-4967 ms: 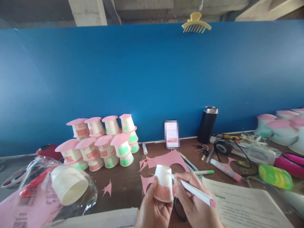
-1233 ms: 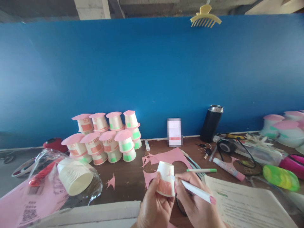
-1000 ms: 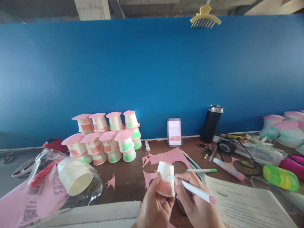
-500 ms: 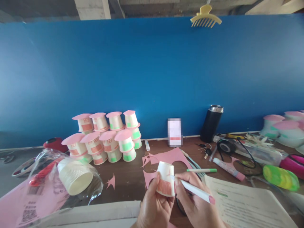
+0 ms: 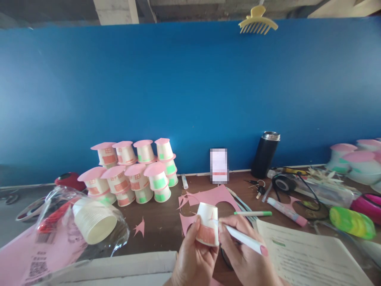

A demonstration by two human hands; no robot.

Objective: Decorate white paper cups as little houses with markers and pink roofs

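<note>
Cup [image 5: 207,225] (inverted) — left hand [image 5: 195,258], marker [image 5: 245,239] — right hand [image 5: 248,260]

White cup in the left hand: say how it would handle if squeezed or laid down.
The white cup would probably feel light and dent easily: the similar bagged cups nest closely, suggesting thin walls. Laid on its side, it might roll in a curve, since it narrows towards the top.

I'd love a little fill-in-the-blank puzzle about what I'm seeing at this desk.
1. The paper cup is held in the person's ____.
2. The right hand holds a white marker with a ____ end.
3. Below its silvery neck, the bottle is ____.
4. The large partition at the back is ____.

Missing words: left hand; pink; black; blue.
</note>
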